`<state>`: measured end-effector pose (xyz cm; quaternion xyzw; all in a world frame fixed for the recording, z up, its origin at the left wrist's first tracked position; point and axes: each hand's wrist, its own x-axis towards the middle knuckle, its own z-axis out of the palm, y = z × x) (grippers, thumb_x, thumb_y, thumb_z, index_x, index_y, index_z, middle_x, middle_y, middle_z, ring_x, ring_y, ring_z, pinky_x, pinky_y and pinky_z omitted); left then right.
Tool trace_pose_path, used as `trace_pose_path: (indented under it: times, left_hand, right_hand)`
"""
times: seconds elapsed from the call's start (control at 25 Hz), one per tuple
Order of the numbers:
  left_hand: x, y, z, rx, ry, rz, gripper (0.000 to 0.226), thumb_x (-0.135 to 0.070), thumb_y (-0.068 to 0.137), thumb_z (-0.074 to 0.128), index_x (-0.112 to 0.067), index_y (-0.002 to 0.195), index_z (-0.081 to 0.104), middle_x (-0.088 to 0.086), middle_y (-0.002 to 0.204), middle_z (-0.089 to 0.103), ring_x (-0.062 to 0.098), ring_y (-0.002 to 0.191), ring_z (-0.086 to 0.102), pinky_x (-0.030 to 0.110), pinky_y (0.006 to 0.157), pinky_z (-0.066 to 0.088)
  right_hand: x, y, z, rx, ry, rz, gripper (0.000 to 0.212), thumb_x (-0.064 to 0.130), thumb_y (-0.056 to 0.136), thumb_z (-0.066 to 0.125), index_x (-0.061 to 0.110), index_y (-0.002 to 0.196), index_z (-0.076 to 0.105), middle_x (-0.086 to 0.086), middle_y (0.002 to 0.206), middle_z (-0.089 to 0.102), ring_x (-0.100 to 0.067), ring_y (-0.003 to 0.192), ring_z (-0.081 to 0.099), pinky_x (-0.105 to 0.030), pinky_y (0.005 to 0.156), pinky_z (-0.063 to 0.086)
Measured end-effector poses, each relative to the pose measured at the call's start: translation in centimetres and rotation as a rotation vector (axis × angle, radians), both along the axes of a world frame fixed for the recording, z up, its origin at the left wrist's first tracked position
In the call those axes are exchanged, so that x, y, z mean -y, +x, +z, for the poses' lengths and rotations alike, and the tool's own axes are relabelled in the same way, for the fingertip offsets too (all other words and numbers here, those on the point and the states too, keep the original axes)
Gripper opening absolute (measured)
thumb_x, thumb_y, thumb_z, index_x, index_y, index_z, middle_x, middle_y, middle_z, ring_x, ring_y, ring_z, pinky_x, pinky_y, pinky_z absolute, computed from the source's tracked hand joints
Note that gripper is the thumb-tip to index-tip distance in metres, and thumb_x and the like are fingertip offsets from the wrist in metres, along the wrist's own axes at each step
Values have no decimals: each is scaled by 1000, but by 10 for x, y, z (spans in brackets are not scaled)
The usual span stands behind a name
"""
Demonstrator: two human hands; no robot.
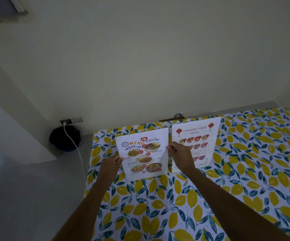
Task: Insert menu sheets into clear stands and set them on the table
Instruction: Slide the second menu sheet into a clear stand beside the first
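Thai menu point(143, 153) upright between both hands.
Left hand point(111, 164) and right hand point(180, 153) pinch its side edges, long axis vertical, Chinese menu point(195, 134) just right.

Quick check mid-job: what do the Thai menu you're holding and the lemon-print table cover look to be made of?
Thai menu: looks like glossy printed paper, possibly in a clear stand; it stays flat between the left hand and right hand. Table cover: probably soft printed fabric or vinyl; matte, slightly rippled at the edge.

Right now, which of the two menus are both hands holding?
The Thai food menu, left hand and right hand gripping its side edges. The Chinese food menu stands untouched behind the right hand.
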<state>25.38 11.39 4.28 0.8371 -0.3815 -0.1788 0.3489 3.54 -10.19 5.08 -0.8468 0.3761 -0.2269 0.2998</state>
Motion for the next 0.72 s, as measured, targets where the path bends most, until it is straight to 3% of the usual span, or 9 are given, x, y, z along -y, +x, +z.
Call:
trace_pose_path:
  times: [0.32, 0.56, 0.72]
  left_hand:
    - [5, 2, -1, 12, 23, 44, 19, -26, 97, 54, -17, 81, 61, 7, 83, 75, 15, 70, 71, 44, 61, 60]
    - [7, -3, 2, 70, 38, 34, 19, -25, 96, 54, -9, 100, 65, 9, 87, 75, 24, 70, 68, 41, 64, 56]
    - [7, -4, 1, 84, 66, 49, 21, -28, 96, 55, -9, 97, 63, 11, 87, 75, 26, 69, 66, 35, 63, 50]
  right_hand:
    - [-4, 9, -3, -54, 5, -57, 22, 23, 96, 55, 8, 102, 71, -13, 90, 75, -25, 76, 67, -28, 64, 43]
    - [-11, 10, -6, -81, -38, -70, 25, 24, 98, 52, 6, 86, 65, -15, 75, 71, -16, 58, 54, -25, 56, 36]
    - [-14, 7, -5, -75, -12, -51, 20, 22, 97, 52, 7, 98, 65, -15, 83, 72, -20, 68, 61, -27, 60, 40]
